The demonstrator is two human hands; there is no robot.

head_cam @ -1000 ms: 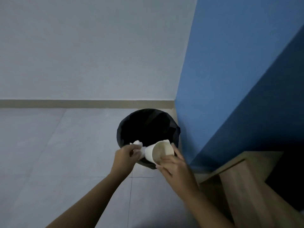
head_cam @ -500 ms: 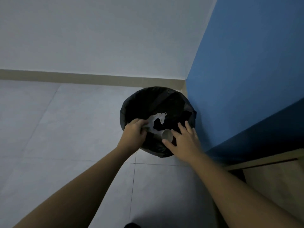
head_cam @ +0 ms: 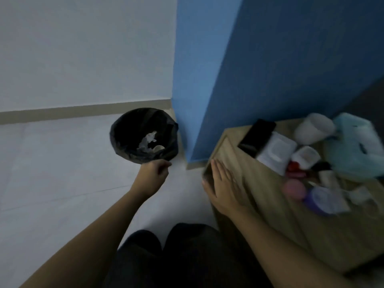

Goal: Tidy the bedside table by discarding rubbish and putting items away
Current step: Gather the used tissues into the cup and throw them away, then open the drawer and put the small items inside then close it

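A black-lined rubbish bin [head_cam: 122, 146] stands on the floor by the blue wall corner. Inside it lie crumpled white tissue [head_cam: 148, 142] and a paper cup [head_cam: 159, 148]. My left hand [head_cam: 152, 176] hovers just in front of the bin's near rim, fingers loosely curled with nothing in them. My right hand [head_cam: 223, 187] lies flat, fingers apart, on the near left corner of the wooden bedside table [head_cam: 268, 204]. The table is cluttered: a black phone [head_cam: 257, 134], a white wipes pack [head_cam: 274, 151], a white cup [head_cam: 313, 128], a small white tub [head_cam: 305, 157], a pink round item [head_cam: 294, 189].
A pale blue cloth or bag [head_cam: 357, 146] fills the table's far right. A purple-lidded container [head_cam: 321, 199] and small dark and red items sit among the clutter. Pale floor tiles spread left of the bin. My dark-trousered knees [head_cam: 176, 252] are at the bottom.
Both hands let the tissue and cup drop into the bin and pulled back. My right hand swung right onto the table corner, and the view turned to show the table.
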